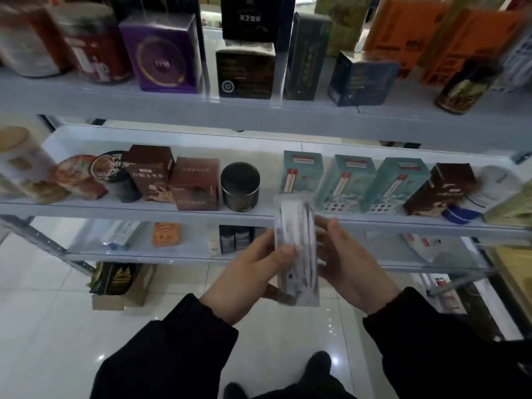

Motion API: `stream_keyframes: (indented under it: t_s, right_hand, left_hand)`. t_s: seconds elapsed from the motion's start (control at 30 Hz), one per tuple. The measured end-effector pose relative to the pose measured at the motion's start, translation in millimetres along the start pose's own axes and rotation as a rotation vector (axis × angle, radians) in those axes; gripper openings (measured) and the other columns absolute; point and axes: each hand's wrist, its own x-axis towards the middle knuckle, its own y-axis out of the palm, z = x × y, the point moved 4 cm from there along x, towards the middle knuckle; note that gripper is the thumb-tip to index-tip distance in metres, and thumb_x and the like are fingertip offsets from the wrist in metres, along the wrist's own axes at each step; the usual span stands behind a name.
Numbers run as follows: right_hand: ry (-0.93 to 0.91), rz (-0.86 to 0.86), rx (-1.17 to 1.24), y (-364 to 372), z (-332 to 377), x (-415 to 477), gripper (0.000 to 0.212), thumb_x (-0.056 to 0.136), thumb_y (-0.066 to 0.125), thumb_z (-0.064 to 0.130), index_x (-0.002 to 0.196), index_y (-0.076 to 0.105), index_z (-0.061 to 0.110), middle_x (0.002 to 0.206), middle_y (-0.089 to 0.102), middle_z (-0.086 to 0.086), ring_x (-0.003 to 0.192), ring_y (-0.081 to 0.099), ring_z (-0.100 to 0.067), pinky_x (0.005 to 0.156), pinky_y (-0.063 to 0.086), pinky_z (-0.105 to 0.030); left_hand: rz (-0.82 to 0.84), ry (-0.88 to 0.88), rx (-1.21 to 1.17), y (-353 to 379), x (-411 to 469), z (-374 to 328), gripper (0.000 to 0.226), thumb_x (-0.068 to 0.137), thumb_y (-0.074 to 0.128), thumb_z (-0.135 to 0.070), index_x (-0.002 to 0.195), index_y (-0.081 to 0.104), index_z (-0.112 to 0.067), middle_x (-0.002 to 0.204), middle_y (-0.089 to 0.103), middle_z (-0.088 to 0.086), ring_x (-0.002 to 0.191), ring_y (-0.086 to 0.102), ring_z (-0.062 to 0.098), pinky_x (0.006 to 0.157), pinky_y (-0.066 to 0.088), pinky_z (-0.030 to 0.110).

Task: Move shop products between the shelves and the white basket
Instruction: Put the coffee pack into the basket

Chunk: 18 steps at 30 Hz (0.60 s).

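Observation:
I hold a tall, narrow grey-white box (299, 240) with dark markings upright in front of the middle shelf (144, 210). My left hand (247, 269) grips its left side, thumb across the front. My right hand (348, 257) holds its right side, fingers curled behind it. The box's top edge reaches the shelf lip, between a black round tin (240, 187) and three teal boxes (345, 182). The white basket is not in view.
The top shelf (172, 105) carries red tins, a purple box, black boxes and orange boxes. Brown boxes (172, 177) stand left on the middle shelf. A lower shelf (138, 254) holds small packs. A black bag on a cardboard box (115, 280) stands on the tiled floor.

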Motion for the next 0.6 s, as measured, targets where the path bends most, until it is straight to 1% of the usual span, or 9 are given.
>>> stream_keyframes:
  t_s: [0.1, 0.13, 0.2, 0.27, 0.33, 0.4, 0.43, 0.5, 0.6]
  right_hand:
    - [-0.005, -0.138, 0.127, -12, -5, -11, 0.027, 0.103, 0.054, 0.033, 0.129, 0.053, 0.028, 0.12, 0.075, -0.011, 0.099, 0.074, -0.023, 0.075, 0.062, -0.041]
    - [0.004, -0.163, 0.13, -17, -7, -15, 0.022, 0.106, 0.049, 0.022, 0.126, 0.053, 0.03, 0.117, 0.075, -0.012, 0.093, 0.075, -0.024, 0.071, 0.063, -0.043]
    - [0.006, -0.191, 0.093, -28, -11, -23, 0.024, 0.106, 0.049, 0.016, 0.127, 0.051, 0.029, 0.118, 0.074, -0.016, 0.087, 0.074, -0.026, 0.063, 0.061, -0.042]
    - [-0.021, -0.23, 0.107, -37, -13, -31, 0.027, 0.104, 0.053, 0.021, 0.131, 0.049, 0.024, 0.12, 0.073, -0.013, 0.091, 0.073, -0.029, 0.061, 0.06, -0.04]
    - [-0.03, -0.271, 0.167, -48, -14, -38, 0.036, 0.098, 0.056, 0.032, 0.131, 0.053, 0.019, 0.116, 0.072, -0.012, 0.095, 0.069, -0.031, 0.064, 0.061, -0.043]
    - [-0.06, -0.302, 0.163, -61, -12, -46, 0.032, 0.101, 0.055, 0.027, 0.129, 0.059, 0.012, 0.116, 0.069, -0.019, 0.099, 0.067, -0.032, 0.071, 0.061, -0.046]
    - [-0.081, -0.313, 0.145, -69, -11, -51, 0.029, 0.103, 0.054, 0.021, 0.128, 0.06, 0.009, 0.119, 0.067, -0.022, 0.102, 0.066, -0.032, 0.075, 0.06, -0.049]
    - [-0.126, -0.309, 0.15, -86, -6, -63, 0.03, 0.098, 0.059, 0.016, 0.127, 0.061, 0.008, 0.121, 0.064, -0.026, 0.103, 0.068, -0.031, 0.078, 0.06, -0.05]
    - [-0.191, -0.293, 0.168, -119, 0, -82, 0.035, 0.087, 0.063, 0.015, 0.122, 0.06, 0.008, 0.116, 0.067, -0.025, 0.101, 0.071, -0.032, 0.077, 0.063, -0.047]
  left_hand:
    - [-0.077, -0.011, -0.106, -4, 3, 7, 0.024, 0.099, 0.053, -0.042, 0.113, 0.072, -0.035, 0.109, 0.076, 0.004, 0.087, 0.074, 0.024, 0.059, 0.06, 0.04]
    - [-0.082, -0.011, -0.12, -5, 7, 12, 0.024, 0.099, 0.054, -0.042, 0.114, 0.071, -0.035, 0.107, 0.076, 0.003, 0.085, 0.074, 0.024, 0.059, 0.06, 0.039]
    - [-0.033, -0.028, -0.125, 0, 12, 19, 0.032, 0.096, 0.063, -0.042, 0.126, 0.063, -0.03, 0.111, 0.076, 0.002, 0.09, 0.074, 0.026, 0.066, 0.06, 0.038]
    - [0.02, -0.036, -0.091, 10, 17, 24, 0.035, 0.098, 0.062, -0.028, 0.133, 0.057, -0.027, 0.119, 0.074, 0.003, 0.098, 0.074, 0.029, 0.072, 0.06, 0.041]
    - [0.013, -0.038, -0.084, 24, 23, 26, 0.027, 0.105, 0.053, -0.015, 0.127, 0.062, -0.028, 0.12, 0.074, 0.005, 0.098, 0.073, 0.028, 0.076, 0.061, 0.044]
    - [-0.029, -0.063, -0.085, 38, 31, 30, 0.034, 0.107, 0.047, -0.012, 0.114, 0.071, -0.036, 0.117, 0.073, 0.005, 0.093, 0.069, 0.028, 0.081, 0.062, 0.05]
    - [-0.043, -0.066, -0.066, 46, 36, 30, 0.037, 0.107, 0.048, -0.013, 0.11, 0.073, -0.04, 0.114, 0.071, 0.005, 0.093, 0.066, 0.029, 0.083, 0.061, 0.053]
    - [-0.005, -0.047, -0.037, 66, 44, 32, 0.026, 0.101, 0.061, -0.025, 0.12, 0.069, -0.041, 0.12, 0.069, 0.004, 0.098, 0.067, 0.032, 0.082, 0.061, 0.054]
    - [0.17, -0.019, 0.088, 108, 52, 32, 0.075, 0.068, 0.088, -0.054, 0.134, 0.055, -0.039, 0.134, 0.065, -0.007, 0.117, 0.068, 0.023, 0.089, 0.06, 0.051]
